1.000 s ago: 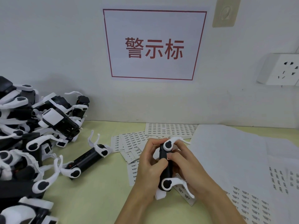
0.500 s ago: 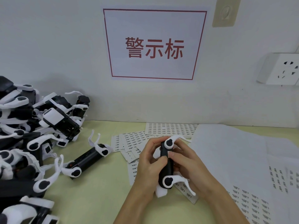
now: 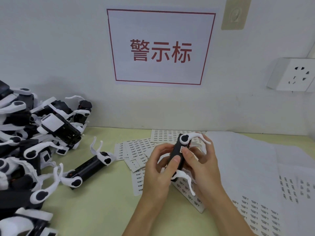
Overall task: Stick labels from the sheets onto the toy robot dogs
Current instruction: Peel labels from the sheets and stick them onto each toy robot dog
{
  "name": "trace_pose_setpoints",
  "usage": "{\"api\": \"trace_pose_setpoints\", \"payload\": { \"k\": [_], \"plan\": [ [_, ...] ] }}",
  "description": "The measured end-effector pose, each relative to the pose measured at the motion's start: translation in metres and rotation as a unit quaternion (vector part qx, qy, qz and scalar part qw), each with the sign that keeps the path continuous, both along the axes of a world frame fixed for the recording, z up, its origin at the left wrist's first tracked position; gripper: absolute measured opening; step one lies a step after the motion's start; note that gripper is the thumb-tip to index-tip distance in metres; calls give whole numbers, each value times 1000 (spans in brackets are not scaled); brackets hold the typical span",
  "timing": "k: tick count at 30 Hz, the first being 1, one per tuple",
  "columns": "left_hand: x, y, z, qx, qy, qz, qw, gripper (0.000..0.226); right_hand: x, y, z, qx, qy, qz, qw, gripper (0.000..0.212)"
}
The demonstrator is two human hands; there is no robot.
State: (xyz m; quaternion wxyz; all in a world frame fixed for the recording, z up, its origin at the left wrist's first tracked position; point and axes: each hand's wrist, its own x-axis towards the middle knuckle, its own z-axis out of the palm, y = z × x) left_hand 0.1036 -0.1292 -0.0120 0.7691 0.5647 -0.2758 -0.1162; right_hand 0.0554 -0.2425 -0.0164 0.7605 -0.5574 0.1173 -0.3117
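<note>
I hold a black toy robot dog (image 3: 177,153) with white legs above the table, between both hands. My left hand (image 3: 157,169) grips its body from the left, thumb on the black side. My right hand (image 3: 202,165) wraps it from the right, thumb pressing a small white label (image 3: 181,148) onto the body. Label sheets (image 3: 139,147) lie fanned on the table under and behind the hands. Another robot dog (image 3: 88,167) lies alone on the table to the left.
A pile of black and white robot dogs (image 3: 25,142) fills the left side. Large white backing sheets (image 3: 252,167) with some labels cover the table's right part. A wall with a red-lettered sign (image 3: 161,48) and a socket (image 3: 293,74) stands behind.
The dog in my hands has been tilted and turned slightly, so its black side faces up more. My right thumb now sits on the small label on its body.
</note>
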Motion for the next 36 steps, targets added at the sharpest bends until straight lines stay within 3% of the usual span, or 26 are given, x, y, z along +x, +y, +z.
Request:
{"api": "trace_pose_setpoints", "payload": {
  "k": [3, 6, 10, 14, 21, 24, 30, 36],
  "plan": [
    [-1, -1, -2, 23, -38, 27, 999, 36, 1, 4, 1, 10, -5, -11, 1000, 61],
    [1, 1, -4, 47, -51, 71, 995, 49, 2, 2, 2, 20, -13, -53, 998, 47],
    [1, -2, -6, 36, -9, 15, 999, 57, 0, -3, 5, 100, -50, -80, 990, 40],
    [2, -9, -11, 14, 90, -1, 996, 58, -2, -5, 5, 145, -75, -38, 986, 25],
    [13, -8, -6, -119, 258, 34, 958, 57, -5, -3, 10, 155, -99, 57, 981, 49],
    [15, -3, -3, -168, 295, 29, 940, 51, -7, -3, 11, 162, -95, 80, 979, 47],
    [23, 8, -3, -166, 263, 12, 950, 64, -12, -9, 18, 147, -52, 91, 984, 52],
    [21, 7, -7, -158, 221, 12, 962, 50, -16, -17, 19, 53, 16, 83, 995, 41]
  ]
}}
